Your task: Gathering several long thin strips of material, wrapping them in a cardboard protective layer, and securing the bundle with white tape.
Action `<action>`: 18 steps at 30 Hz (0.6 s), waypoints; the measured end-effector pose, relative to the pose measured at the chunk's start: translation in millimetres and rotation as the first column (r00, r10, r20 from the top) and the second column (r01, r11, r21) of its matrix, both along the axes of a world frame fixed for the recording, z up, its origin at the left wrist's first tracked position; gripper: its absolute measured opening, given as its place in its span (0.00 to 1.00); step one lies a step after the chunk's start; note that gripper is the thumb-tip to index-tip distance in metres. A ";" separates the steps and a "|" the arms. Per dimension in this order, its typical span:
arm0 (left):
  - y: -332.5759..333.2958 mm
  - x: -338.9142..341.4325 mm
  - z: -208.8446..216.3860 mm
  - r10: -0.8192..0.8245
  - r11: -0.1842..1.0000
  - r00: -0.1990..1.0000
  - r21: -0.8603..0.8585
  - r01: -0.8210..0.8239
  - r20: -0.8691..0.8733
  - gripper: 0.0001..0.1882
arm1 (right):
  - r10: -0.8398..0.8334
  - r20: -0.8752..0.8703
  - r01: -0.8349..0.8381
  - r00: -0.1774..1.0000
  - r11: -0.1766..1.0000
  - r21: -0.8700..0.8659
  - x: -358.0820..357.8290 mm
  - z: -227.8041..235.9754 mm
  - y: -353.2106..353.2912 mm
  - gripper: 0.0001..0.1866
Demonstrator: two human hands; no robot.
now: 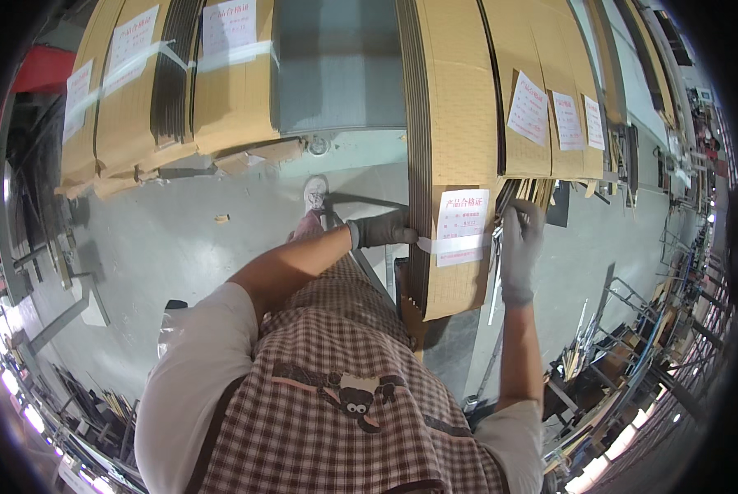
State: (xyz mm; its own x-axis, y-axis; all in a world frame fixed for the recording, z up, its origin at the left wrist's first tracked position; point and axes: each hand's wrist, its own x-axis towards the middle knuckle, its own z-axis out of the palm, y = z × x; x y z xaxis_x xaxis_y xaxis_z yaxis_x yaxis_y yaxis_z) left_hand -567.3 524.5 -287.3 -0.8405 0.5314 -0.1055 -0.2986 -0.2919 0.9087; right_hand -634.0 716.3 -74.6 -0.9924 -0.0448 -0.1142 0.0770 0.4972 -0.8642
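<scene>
A long cardboard-wrapped bundle (pixel 458 290) juts toward me, with dark layered edges on its left side. Near its close end, a white paper label (pixel 465 212) lies on the cardboard, and a strip of pale tape (pixel 458 245) crosses the label's lower part. My left hand (pixel 384 231), in a grey glove, is closed at the bundle's left side, its thumb at the tape's end. At the right edge is my right hand (pixel 522 247), also gloved, with its fingers curled down beside the bundle. What either hand pinches is hidden.
More cardboard-wrapped bundles with labels (pixel 527 107) stand beyond on the right. Other taped bundles (pixel 235 90) sit at the far left, with a grey surface (pixel 340 70) between the groups. Metal racks (pixel 624 329) with long strips stand at the right. A small scrap (pixel 221 219) lies on the floor.
</scene>
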 end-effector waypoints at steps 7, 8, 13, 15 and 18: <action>-73.8 54.1 78.4 0.039 0.900 0.998 -0.432 -0.054 -0.044 0.21 | 0.499 -0.235 -0.304 0.834 0.772 0.558 54.6 23.7 -54.7 0.25; -80.9 43.7 149.7 0.146 0.964 0.989 -0.221 -0.147 -0.019 0.18 | 0.494 -0.246 -0.284 0.834 0.766 0.576 56.8 23.3 -52.7 0.26; -15.9 6.3 216.5 0.078 0.881 0.933 -0.415 -0.229 -0.350 0.14 | 0.552 -0.043 -0.550 0.833 0.834 0.046 31.9 44.9 -25.2 0.35; 12.0 -3.0 207.9 0.198 0.923 0.903 -0.237 -0.302 -0.381 0.24 | 0.594 0.039 -0.548 0.804 0.764 -0.340 14.0 62.4 13.7 0.48; 18.5 -4.4 202.3 0.056 0.768 0.808 -0.492 -0.410 -0.587 0.37 | 0.676 0.327 -0.751 0.660 0.597 0.282 2.2 112.4 -2.8 0.31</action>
State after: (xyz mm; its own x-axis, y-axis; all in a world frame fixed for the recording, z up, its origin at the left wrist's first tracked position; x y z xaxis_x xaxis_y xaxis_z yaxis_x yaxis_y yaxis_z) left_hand -571.7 543.1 -85.0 -0.9418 0.2938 0.1636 0.2628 0.3394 0.9032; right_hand -631.9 713.5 37.8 -0.6207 -0.6486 -0.4405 -0.3188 0.7221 -0.6139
